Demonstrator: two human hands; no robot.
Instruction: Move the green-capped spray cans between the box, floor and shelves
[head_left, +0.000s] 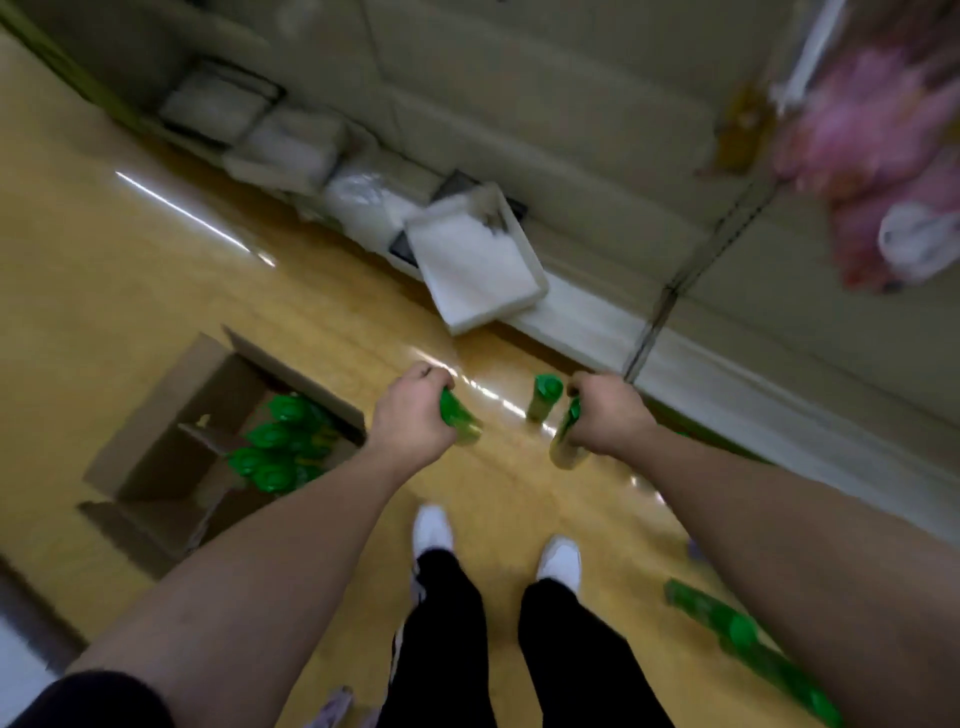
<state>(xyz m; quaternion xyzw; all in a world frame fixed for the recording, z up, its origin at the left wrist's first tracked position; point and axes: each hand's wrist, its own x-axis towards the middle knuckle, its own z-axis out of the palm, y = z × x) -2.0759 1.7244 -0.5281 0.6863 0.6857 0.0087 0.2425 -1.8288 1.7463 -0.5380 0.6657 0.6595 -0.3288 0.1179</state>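
Both hands were clamped on bottles, held apart above the wooden floor (130, 270). Nearest the camera stood the person's white shoes (432, 527), with dark trouser legs below them in the picture. Beyond these, the left hand (413, 410) gripped a green-capped bottle (460, 421) by its top, fingers curled round the cap, the body slanting down and to the right. The right hand (605, 410) gripped a second bottle (569, 434) the same way, its long axis hanging nearly upright with the base lowest. Between the two hands and slightly farther off, a third bottle (543, 397) stood upright on the floor, closer to the right hand. To the left of the left hand an open cardboard box (171, 415) held a cluster of more green-capped bottles (280, 441). More green bottles (737, 631) lay by the right forearm. Farther off, a white tray (475, 265) leaned against the wall's foot. Motion blur hid finer detail.
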